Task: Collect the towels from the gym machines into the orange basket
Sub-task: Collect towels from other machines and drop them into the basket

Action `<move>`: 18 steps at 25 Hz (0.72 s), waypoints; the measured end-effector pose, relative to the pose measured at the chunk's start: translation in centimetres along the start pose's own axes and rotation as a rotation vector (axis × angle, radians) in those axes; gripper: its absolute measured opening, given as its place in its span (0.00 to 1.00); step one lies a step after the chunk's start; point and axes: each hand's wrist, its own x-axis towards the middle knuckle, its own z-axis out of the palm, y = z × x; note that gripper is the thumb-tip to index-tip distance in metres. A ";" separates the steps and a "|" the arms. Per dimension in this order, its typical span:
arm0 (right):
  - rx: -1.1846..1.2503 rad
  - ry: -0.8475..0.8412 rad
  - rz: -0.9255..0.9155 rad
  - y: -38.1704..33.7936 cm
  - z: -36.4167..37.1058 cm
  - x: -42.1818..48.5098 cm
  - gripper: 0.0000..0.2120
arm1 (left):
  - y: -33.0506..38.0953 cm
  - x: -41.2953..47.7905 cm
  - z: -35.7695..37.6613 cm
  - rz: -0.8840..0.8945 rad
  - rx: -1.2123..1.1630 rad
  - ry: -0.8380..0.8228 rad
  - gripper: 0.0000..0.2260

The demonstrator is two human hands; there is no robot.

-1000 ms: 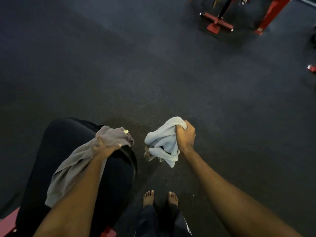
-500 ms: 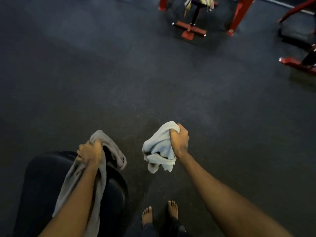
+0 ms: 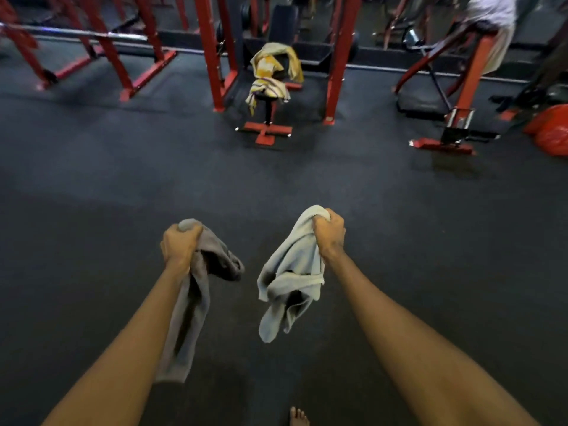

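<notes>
My left hand [image 3: 179,245] grips a grey-brown towel [image 3: 196,299] that hangs down past my forearm. My right hand [image 3: 329,233] grips a pale grey-blue towel [image 3: 292,278], which droops in loose folds below the fist. Both towels hang free above the dark floor. Ahead, a yellow and white striped towel [image 3: 270,72] lies draped over a bench seat inside a red rack. A whitish towel [image 3: 495,13] hangs on the machine at the top right. An orange object [image 3: 551,130], possibly the basket, sits at the right edge, partly cut off.
Red machine frames [image 3: 212,56] and a barbell [image 3: 73,32] line the far side of the room. A red and black machine [image 3: 455,96] stands at the right. Dark rubber floor [image 3: 123,195] stretches between me and the machines. My bare foot [image 3: 298,416] shows at the bottom.
My left hand has lifted the grey-brown towel off the black padded seat, which has left the view. The camera has tilted up, bringing the machines and the striped towel into sight.
</notes>
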 end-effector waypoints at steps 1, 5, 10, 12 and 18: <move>0.026 0.025 -0.007 -1.1 -1.8 1.9 0.09 | 2.4 0.2 1.8 0.043 -0.007 -0.013 0.15; 0.153 0.132 -0.029 -4.4 -9.7 8.9 0.07 | 11.8 0.8 9.8 0.202 -0.056 -0.095 0.14; 0.199 0.268 -0.089 -5.9 -18.8 16.9 0.05 | 23.5 0.0 20.9 0.410 -0.094 -0.288 0.10; 0.209 0.346 -0.095 -5.7 -22.2 21.1 0.06 | 28.1 0.1 26.0 0.465 -0.088 -0.344 0.11; 0.120 0.570 0.038 -5.7 -31.0 32.4 0.22 | 38.4 0.8 41.7 0.585 -0.082 -0.639 0.11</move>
